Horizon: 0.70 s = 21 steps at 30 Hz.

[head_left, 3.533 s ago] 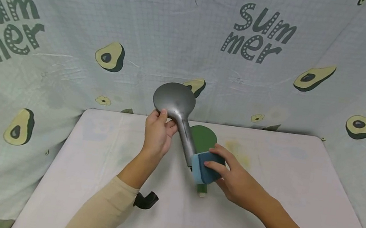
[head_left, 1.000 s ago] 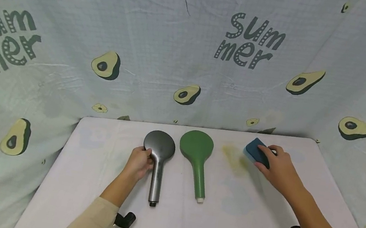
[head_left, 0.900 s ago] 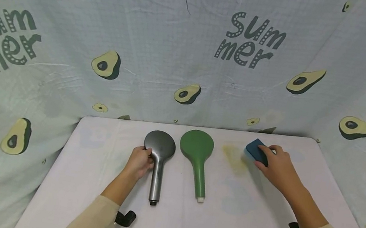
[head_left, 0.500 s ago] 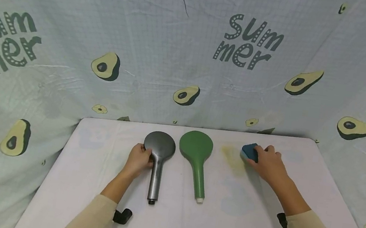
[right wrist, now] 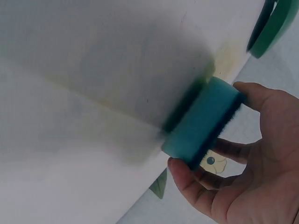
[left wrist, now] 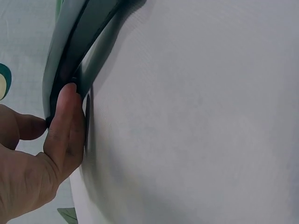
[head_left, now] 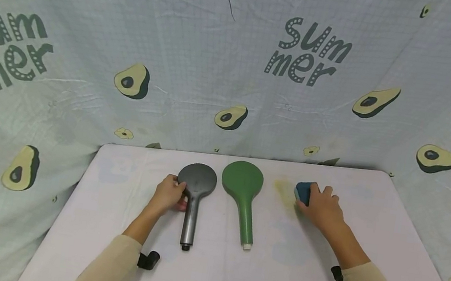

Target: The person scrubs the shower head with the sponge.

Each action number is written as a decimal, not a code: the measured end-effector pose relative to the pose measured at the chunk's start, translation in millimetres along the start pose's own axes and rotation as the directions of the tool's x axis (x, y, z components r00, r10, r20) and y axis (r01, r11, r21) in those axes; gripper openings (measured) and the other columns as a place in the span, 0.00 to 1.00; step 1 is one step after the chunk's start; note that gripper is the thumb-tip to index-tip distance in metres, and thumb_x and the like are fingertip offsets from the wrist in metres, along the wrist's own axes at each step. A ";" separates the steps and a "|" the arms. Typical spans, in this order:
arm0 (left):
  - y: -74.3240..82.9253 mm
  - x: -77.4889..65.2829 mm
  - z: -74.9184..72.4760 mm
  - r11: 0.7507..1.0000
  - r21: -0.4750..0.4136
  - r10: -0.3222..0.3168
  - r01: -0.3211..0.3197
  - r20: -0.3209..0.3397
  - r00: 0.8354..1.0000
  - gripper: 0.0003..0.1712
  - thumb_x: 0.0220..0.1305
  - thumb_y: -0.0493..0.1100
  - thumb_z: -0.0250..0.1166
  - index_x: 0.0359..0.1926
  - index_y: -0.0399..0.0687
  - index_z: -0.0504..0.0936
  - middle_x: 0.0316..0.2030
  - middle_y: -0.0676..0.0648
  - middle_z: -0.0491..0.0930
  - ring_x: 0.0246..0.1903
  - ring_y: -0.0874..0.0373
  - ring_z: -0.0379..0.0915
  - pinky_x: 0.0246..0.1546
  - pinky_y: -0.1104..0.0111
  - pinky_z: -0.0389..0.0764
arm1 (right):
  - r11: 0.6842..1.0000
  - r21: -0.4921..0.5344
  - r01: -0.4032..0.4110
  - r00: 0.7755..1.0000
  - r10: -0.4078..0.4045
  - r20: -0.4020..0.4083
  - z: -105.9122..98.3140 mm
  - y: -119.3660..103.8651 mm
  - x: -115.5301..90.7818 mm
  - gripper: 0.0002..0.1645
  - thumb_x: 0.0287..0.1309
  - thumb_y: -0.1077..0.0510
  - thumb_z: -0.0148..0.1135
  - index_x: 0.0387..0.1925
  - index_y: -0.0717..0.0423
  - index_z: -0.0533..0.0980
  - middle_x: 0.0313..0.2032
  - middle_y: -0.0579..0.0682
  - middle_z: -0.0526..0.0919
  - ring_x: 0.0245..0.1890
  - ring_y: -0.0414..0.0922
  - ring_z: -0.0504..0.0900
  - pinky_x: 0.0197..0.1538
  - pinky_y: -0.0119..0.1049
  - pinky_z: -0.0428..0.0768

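My left hand (head_left: pixel 168 195) pinches the rim of a grey shower head (head_left: pixel 197 180), thumb on top and fingers beneath. In the left wrist view the shower head (left wrist: pixel 70 42) looks tilted, its gripped side lifted off the cloth; I cannot tell whether its handle end touches the table. To its right lies a green shower head (head_left: pixel 242 179), face hidden, untouched. Further right, my right hand (head_left: pixel 324 211) grips a blue sponge (head_left: pixel 303 192) by its edges. The right wrist view shows that sponge (right wrist: pixel 201 121) with its light blue side toward the table and its shadow beside it.
A white cloth-covered table (head_left: pixel 205 278) bears a yellowish stain (head_left: pixel 283 190) just left of the sponge. Behind it hangs a printed curtain (head_left: pixel 204 50) with avocados and lettering. A dark wrist camera (head_left: pixel 148 260) juts from the left forearm.
Earlier the grey shower head was held up with the sponge at its handle. It has come down left of the green one. The sponge moved right, then slightly back left and nearer.
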<state>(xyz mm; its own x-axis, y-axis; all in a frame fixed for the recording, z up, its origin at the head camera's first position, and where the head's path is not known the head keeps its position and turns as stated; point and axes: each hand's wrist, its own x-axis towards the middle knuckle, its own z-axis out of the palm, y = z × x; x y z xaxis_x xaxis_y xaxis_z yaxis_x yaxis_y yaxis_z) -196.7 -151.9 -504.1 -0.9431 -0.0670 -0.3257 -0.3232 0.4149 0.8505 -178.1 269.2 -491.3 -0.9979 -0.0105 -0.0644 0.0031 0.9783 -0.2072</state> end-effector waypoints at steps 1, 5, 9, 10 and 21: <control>-0.1 0.2 -0.1 1.000 -0.001 -0.002 0.002 0.002 1.000 0.29 0.80 0.41 0.52 0.71 0.25 0.60 0.31 0.38 0.80 0.16 0.58 0.82 0.23 0.65 0.87 | 1.000 0.008 -0.002 1.000 0.002 -0.005 1.7 0.1 -0.7 0.44 0.67 0.42 0.66 0.65 0.72 0.64 0.48 0.80 0.69 0.41 0.72 0.76 0.38 0.64 0.83; -1.1 -1.2 -0.9 0.999 -0.031 -0.013 0.014 0.009 1.000 0.31 0.80 0.42 0.52 0.73 0.27 0.57 0.29 0.40 0.78 0.15 0.57 0.82 0.22 0.64 0.87 | 0.999 0.046 -0.013 1.000 0.013 0.001 6.6 0.5 -5.0 0.46 0.66 0.41 0.66 0.66 0.74 0.62 0.49 0.81 0.68 0.43 0.74 0.76 0.41 0.65 0.82; -1.2 -8.6 -3.7 0.998 -0.057 -0.015 0.015 0.005 1.000 0.33 0.79 0.44 0.53 0.75 0.30 0.55 0.32 0.37 0.79 0.15 0.57 0.81 0.22 0.63 0.87 | 0.998 0.056 -0.027 1.000 0.027 0.010 5.0 -0.8 -10.7 0.49 0.66 0.41 0.65 0.70 0.74 0.60 0.55 0.82 0.66 0.48 0.76 0.74 0.45 0.67 0.81; -0.7 -10.7 -5.1 0.999 -0.045 -0.004 0.004 -0.003 1.000 0.33 0.79 0.44 0.53 0.75 0.31 0.55 0.35 0.36 0.79 0.16 0.56 0.82 0.22 0.63 0.87 | 0.998 0.052 -0.027 1.000 0.027 0.003 3.6 -1.6 -12.2 0.49 0.67 0.41 0.65 0.70 0.74 0.60 0.56 0.82 0.65 0.49 0.77 0.73 0.45 0.68 0.81; 33.5 -35.5 -21.4 0.888 0.308 0.391 -0.341 -0.119 0.912 0.31 0.78 0.45 0.57 0.71 0.28 0.65 0.47 0.34 0.78 0.37 0.46 0.81 0.36 0.58 0.82 | 0.995 0.051 0.090 0.973 -0.077 -0.216 -29.2 -22.7 -16.1 0.42 0.70 0.42 0.62 0.68 0.70 0.65 0.61 0.78 0.67 0.54 0.78 0.72 0.49 0.68 0.81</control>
<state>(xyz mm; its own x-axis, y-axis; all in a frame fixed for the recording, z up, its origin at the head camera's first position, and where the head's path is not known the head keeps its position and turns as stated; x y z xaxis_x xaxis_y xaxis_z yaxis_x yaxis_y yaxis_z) -175.7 -155.0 -455.2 -0.9964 -0.0072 0.0849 0.0582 0.6709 0.7393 -164.0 253.3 -457.0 -0.9856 -0.0405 0.1640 -0.0831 0.9615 -0.2621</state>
